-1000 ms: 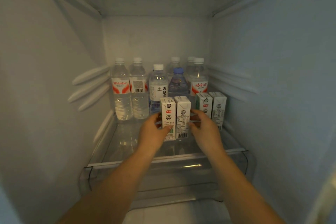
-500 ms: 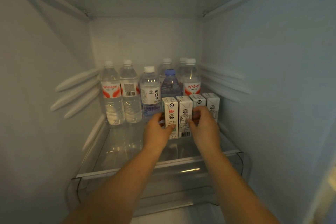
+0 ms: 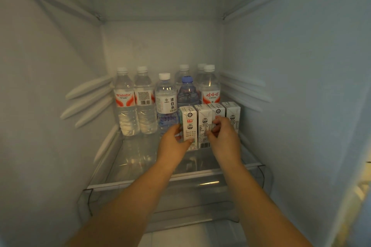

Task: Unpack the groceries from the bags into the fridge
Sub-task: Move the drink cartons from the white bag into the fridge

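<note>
**Cartons on fridge shelf**

Four cartons stand upright in a row on the glass shelf [image 3: 128, 166], right of centre. Left carton [image 3: 188, 126]: left hand [image 3: 174, 146] on its left side, fingers [image 3: 177, 128] curled around its edge. Second carton [image 3: 203, 124]: right hand [image 3: 225, 140] at its right edge, fingers [image 3: 217, 123] pinching narrow across its face. Third carton [image 3: 217, 110] and fourth carton [image 3: 232, 113] partly hidden behind that hand. Bottles [image 3: 144, 100] stand behind and to the left. Drawer [image 3: 200, 202] below the shelf.
</note>
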`<act>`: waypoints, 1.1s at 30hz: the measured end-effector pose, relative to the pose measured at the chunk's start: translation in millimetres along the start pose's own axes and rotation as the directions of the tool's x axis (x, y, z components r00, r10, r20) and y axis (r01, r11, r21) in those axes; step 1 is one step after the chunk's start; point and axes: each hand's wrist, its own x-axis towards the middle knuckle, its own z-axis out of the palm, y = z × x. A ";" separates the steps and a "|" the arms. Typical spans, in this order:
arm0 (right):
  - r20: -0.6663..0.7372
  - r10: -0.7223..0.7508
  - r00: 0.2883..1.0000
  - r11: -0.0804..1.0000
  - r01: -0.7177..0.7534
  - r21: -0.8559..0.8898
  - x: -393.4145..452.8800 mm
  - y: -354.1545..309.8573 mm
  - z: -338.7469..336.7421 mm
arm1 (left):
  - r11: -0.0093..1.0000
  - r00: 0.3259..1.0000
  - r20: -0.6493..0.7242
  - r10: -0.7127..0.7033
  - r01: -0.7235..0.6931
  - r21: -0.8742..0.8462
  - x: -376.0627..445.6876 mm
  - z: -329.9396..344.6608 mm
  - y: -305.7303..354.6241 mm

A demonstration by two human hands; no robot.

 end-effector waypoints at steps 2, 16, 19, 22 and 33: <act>0.019 0.026 0.999 0.998 -0.027 0.056 -2.1 -2.1 -4.0 | 1.000 1.000 0.008 -0.002 0.002 0.008 -9.8 -7.6 4.3; 0.209 -0.165 0.964 0.939 0.218 -0.266 -120.7 -36.1 -72.4 | 0.874 0.948 0.194 0.250 -0.308 0.376 -120.4 -82.9 17.0; 0.251 -0.156 0.955 0.894 0.245 -0.375 -159.4 -53.5 -90.8 | 0.870 0.936 0.245 0.252 -0.330 0.367 -162.7 -102.0 22.1; 0.284 -0.151 0.947 0.865 0.266 -0.425 -203.3 -68.0 -111.7 | 0.843 0.921 0.306 0.241 -0.355 0.404 -208.9 -119.4 24.1; 0.236 0.081 0.968 0.791 0.082 -0.607 -378.3 -87.5 -225.6 | 0.773 0.774 0.563 0.291 -0.537 0.339 -350.8 -84.6 44.3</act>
